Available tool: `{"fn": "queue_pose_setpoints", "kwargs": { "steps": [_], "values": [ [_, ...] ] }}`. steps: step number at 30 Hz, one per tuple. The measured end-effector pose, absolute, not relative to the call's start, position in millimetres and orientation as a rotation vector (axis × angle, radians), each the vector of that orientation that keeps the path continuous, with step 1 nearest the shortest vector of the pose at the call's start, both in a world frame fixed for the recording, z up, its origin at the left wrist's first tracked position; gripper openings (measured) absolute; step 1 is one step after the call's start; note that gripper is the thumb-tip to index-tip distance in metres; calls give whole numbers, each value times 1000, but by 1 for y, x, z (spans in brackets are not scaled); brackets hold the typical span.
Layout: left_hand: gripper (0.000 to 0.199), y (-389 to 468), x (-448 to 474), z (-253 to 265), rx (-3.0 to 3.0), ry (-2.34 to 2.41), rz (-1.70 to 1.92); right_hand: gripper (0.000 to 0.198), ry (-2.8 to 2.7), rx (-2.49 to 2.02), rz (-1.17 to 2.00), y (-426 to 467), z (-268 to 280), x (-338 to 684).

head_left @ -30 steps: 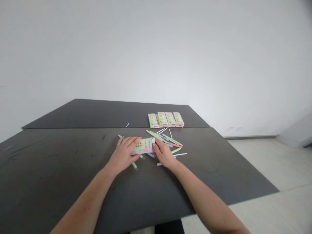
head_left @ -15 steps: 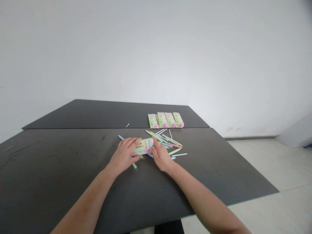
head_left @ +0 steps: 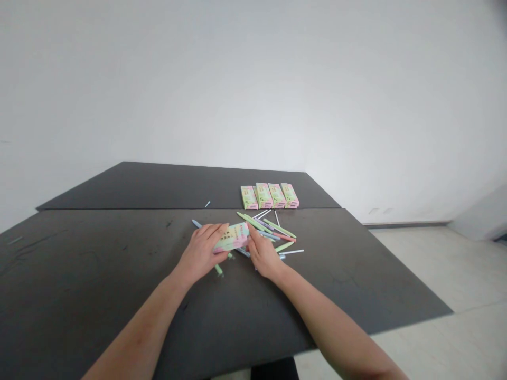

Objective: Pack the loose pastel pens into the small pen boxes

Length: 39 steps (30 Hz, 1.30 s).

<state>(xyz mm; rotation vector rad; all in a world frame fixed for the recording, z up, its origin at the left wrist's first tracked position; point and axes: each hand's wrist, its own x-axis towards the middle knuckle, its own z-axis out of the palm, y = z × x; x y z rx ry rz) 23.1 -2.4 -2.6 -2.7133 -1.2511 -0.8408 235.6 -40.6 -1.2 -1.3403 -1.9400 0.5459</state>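
Between my two hands is a small pastel green and pink printed box (head_left: 233, 237), held tilted just above the table. My left hand (head_left: 201, 248) is closed around its left end, fingers over the top and thumb below. At the right end, my right hand (head_left: 262, 251) grips the edge with thumb and fingers; part of that end is hidden. Loose pens in green, blue, purple and coral, such as a green pen (head_left: 285, 246), lie beside and behind my right hand. A blue pen (head_left: 196, 223) pokes out past my left hand.
Several matching boxes (head_left: 264, 196) stand in a row, some stacked, toward the back of the dark table (head_left: 119, 253). Thin white sticks (head_left: 293, 252) lie among the pens. One short white stick (head_left: 207, 203) is farther back. A white wall (head_left: 237, 84) rises behind.
The box has tilted slightly between my hands, its right end a little higher. My right fingers have shifted slightly at that end; the pens and other boxes look unchanged.
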Motion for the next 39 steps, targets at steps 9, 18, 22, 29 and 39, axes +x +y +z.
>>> {"fn": "queue_pose_setpoints", "kwargs": {
  "steps": [9,18,22,29,39],
  "values": [
    [60,-2,23,-6,-2677,-1251,-851,63,-2012,-1428,396,-45,-6,228],
    [61,-2,24,-7,-2663,-1274,-851,63,-1990,-1473,399,-45,-4,223],
    [59,-1,23,-4,-2687,-1274,-899,56,-1928,-1369,428,-44,-2,226],
    [60,0,21,-6,-2680,-1288,-904,50,-1910,-1329,353,-44,-7,229],
    [61,-3,26,-11,-2605,-1320,-823,53,-2015,-1501,191,-47,-10,219]
  ]
}}
